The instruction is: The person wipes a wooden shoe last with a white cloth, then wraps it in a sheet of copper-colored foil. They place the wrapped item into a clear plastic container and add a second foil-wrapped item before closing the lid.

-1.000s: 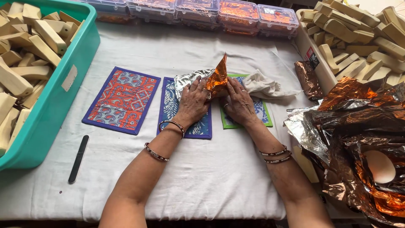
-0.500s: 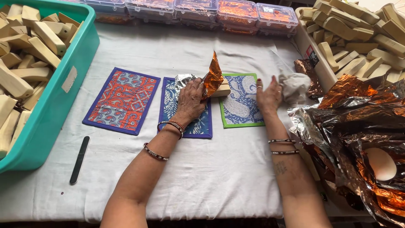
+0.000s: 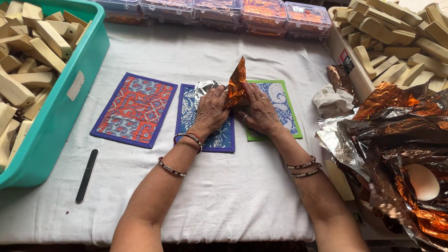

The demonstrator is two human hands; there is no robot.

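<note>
Centrally, hands [image 3: 235, 109] (both) pinching foil [image 3: 236, 86], table edge near

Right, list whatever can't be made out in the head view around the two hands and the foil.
- What the foil sheet wraps: hidden under the left hand and right hand.
- Blue patterned mat: its middle is covered by the left hand and wrist.
- Teal crate of wooden blocks: cut off by the left edge.
- Clear lidded boxes: tops cut off by the upper edge, contents unclear.
</note>
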